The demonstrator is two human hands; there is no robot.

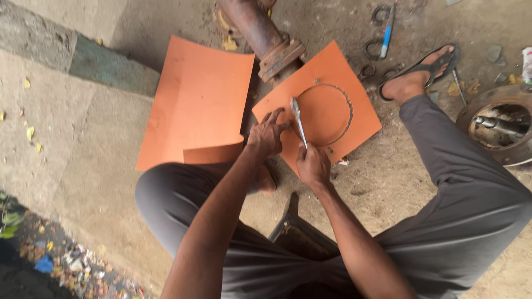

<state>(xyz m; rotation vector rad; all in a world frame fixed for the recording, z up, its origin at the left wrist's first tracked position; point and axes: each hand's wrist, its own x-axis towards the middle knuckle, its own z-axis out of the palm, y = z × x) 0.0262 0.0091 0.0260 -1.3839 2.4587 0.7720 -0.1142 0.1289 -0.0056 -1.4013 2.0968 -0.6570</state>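
Hands work an orange gasket sheet (338, 119) on the floor.
Right hand (313, 165) grips a metal tool (298, 117) at the scored circle (324, 113); left hand (266, 135) presses the sheet, fingers spread.

We find bare concrete floor (83, 144) open on the left, while the rusty flanged pipe (260, 33) ahead, brake drum (499, 127) and sandalled foot (415, 77) crowd the right.

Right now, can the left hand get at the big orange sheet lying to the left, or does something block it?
Probably yes. The left hand presses the smaller orange sheet beside the metal tool held by the right hand. The big orange sheet lies just left, with nothing between.
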